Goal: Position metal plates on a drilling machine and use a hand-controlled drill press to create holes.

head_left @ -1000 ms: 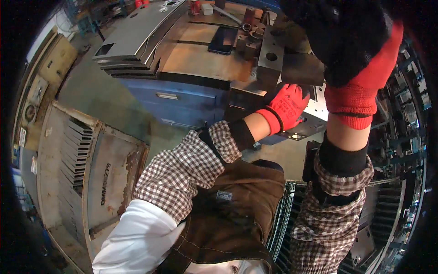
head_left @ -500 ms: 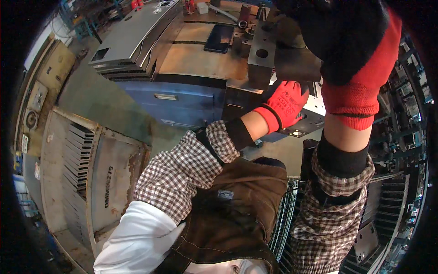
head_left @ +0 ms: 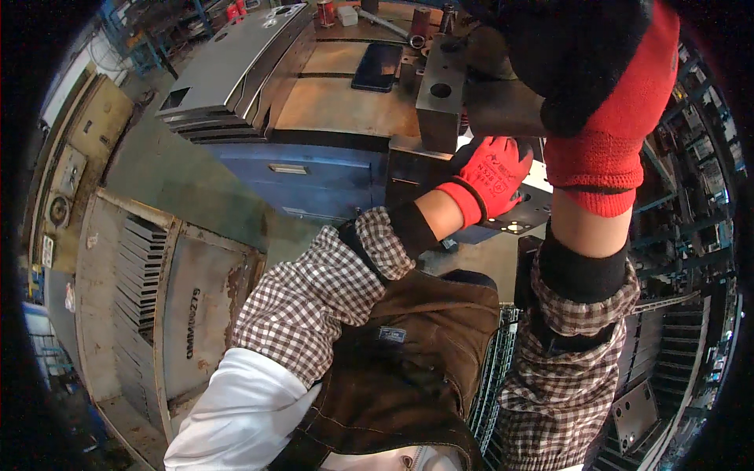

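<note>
My left hand (head_left: 495, 177), in a red glove with dark fingertips, is closed on a pale sheet-metal part (head_left: 536, 196) with punched holes. The part sits below a dark steel block (head_left: 441, 98) that has a round hole in its top. The far end of the part is hidden behind my right wrist. My right hand (head_left: 601, 74), in a red and black glove, is raised at the upper right, beside a brownish rounded piece (head_left: 488, 53) above the block. Its fingers are dark and partly cut off by the upper edge, so their grip cannot be made out.
A stack of bent sheet-metal panels (head_left: 243, 63) lies on the bench at left. A phone (head_left: 378, 66) and a wrench (head_left: 385, 23) rest farther back. Blue drawers (head_left: 294, 177) stand beneath. A rusty metal cabinet (head_left: 200, 306) is at left, a wire rack (head_left: 679, 361) at right.
My right hand has shifted slightly left and up in the picture. My left hand stays on the sheet-metal part. The whole view has turned a little.
</note>
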The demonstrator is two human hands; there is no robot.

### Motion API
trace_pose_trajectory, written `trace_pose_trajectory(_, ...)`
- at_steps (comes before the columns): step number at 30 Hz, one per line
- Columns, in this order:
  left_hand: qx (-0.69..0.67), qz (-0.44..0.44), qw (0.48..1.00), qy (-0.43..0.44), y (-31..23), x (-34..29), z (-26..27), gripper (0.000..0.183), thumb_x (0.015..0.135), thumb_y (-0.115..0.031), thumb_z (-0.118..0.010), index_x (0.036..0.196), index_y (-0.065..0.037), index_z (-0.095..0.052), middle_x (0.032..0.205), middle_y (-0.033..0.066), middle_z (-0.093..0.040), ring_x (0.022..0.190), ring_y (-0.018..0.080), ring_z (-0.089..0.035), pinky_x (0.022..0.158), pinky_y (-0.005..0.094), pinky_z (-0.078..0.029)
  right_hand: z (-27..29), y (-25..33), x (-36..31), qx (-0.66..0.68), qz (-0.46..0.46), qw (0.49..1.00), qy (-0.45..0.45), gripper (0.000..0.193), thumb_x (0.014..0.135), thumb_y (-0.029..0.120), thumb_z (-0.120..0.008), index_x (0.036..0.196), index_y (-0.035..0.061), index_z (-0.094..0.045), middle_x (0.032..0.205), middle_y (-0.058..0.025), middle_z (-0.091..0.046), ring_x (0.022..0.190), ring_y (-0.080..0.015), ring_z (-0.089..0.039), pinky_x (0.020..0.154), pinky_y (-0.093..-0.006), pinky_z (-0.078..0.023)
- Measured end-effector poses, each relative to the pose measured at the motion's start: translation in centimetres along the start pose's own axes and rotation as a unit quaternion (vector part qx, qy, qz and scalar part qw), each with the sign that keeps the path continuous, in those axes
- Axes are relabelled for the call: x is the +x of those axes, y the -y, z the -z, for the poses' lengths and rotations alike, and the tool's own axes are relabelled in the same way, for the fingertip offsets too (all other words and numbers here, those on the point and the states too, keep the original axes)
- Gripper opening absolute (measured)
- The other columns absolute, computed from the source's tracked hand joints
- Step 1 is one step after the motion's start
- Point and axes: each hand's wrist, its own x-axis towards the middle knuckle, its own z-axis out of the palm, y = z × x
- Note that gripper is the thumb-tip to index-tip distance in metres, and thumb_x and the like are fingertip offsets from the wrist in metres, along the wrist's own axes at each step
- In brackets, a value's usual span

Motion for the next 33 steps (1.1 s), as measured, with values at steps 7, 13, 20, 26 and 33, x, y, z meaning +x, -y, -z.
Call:
trace_pose_trajectory(7,-0.087,0.000,0.996,0.022,0.5,0.0,-1.4,0.076,0.080,-0.051,-0.073,0.137,-0.003,-0.055,0.128,0.0245,-0.059,0.125,0.0396,-0.049,0.105,0.0512,-0.038,-0.5,-0.4,0.7,0.187,0.018,0.981,0.048,0.051,0.107,0.017,-0.050,0.156,0.0064,-0.040,0.142,-0.0087,-0.057,0.103,-0.0150,-0.062,0.088,-0.0288,-0.053)
trace_pose_trajectory(13,-0.194,0.010,0.981,0.004,1.8,-0.3,-3.5,0.078,0.080,-0.050,-0.073,0.137,-0.001,-0.052,0.125,0.0246,-0.060,0.123,0.0390,-0.051,0.104,0.0495,-0.038,-1.0,0.4,1.1,0.283,-0.139,0.949,0.026,0.051,0.108,0.022,-0.050,0.157,0.0087,-0.041,0.137,-0.0049,-0.059,0.093,-0.0103,-0.063,0.071,-0.0271,-0.054)
trace_pose_trajectory(20,-0.001,0.006,1.000,0.027,-0.5,-0.2,2.0,0.076,0.080,-0.049,-0.073,0.136,-0.002,-0.054,0.123,0.0245,-0.060,0.121,0.0388,-0.052,0.104,0.0497,-0.038,0.4,1.2,-0.3,0.051,-0.126,0.991,-0.015,0.052,0.105,0.019,-0.050,0.155,0.0057,-0.041,0.139,-0.0093,-0.058,0.106,-0.0169,-0.061,0.084,-0.0309,-0.050)
trace_pose_trajectory(26,0.038,0.010,0.990,0.137,-1.0,0.6,5.9,0.075,0.079,-0.049,-0.075,0.135,-0.003,-0.055,0.122,0.0241,-0.060,0.120,0.0386,-0.052,0.103,0.0499,-0.039,1.9,0.5,-0.9,-0.073,-0.094,0.993,0.009,0.053,0.103,0.017,-0.050,0.153,0.0027,-0.042,0.143,-0.0136,-0.055,0.118,-0.0235,-0.058,0.097,-0.0346,-0.046)
trace_pose_trajectory(33,0.023,0.039,0.990,0.133,-0.6,0.1,5.9,0.075,0.078,-0.048,-0.076,0.134,-0.002,-0.056,0.122,0.0239,-0.060,0.120,0.0383,-0.053,0.102,0.0499,-0.041,3.3,1.1,-5.5,-0.149,-0.128,0.978,-0.065,0.053,0.100,0.014,-0.050,0.151,-0.0008,-0.042,0.148,-0.0187,-0.052,0.132,-0.0312,-0.054,0.113,-0.0390,-0.041)
